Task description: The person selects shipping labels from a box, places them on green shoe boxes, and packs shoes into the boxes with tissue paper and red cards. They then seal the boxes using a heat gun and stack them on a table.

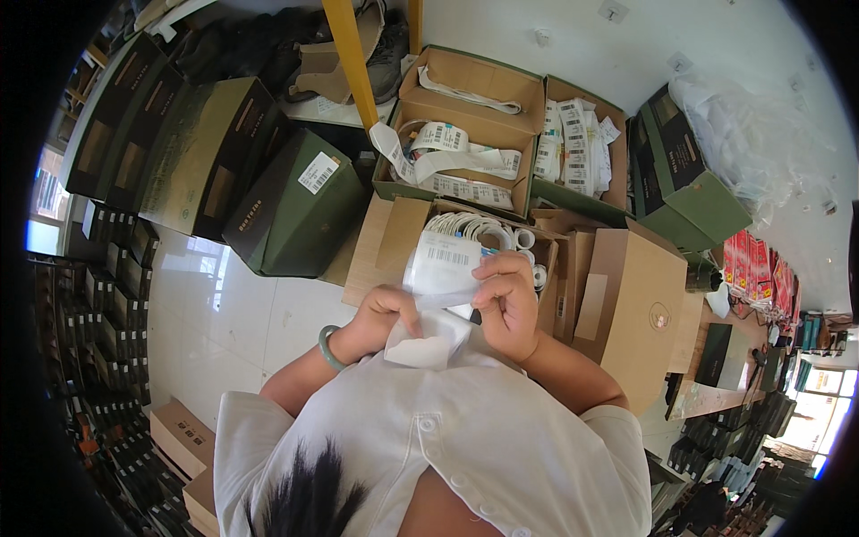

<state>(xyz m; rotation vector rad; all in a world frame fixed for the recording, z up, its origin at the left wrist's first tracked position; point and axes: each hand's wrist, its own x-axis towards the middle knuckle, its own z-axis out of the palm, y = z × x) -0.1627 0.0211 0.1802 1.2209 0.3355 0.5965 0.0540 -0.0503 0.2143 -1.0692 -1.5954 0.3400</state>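
Note:
A white barcode label strip (445,259) is held up in front of my chest. My right hand (507,304) pinches its right edge between thumb and fingers. With fingers bent inward, my left hand (380,322) grips the strip's lower left side, just below the printed label. The strip's blank lower end (418,353) hangs curled against my white shirt. A pale green bangle is on my left wrist. Right behind the label stands an open cardboard box (557,268) with several rolls of white labels (463,224), partly hidden by the strip.
Two open green boxes (391,183) with loose barcode strips stand at the back. Closed green shoeboxes (295,206) lie at the left. A brown carton (631,313) and a tilted green box (684,170) are at the right. A yellow post (351,63) rises behind.

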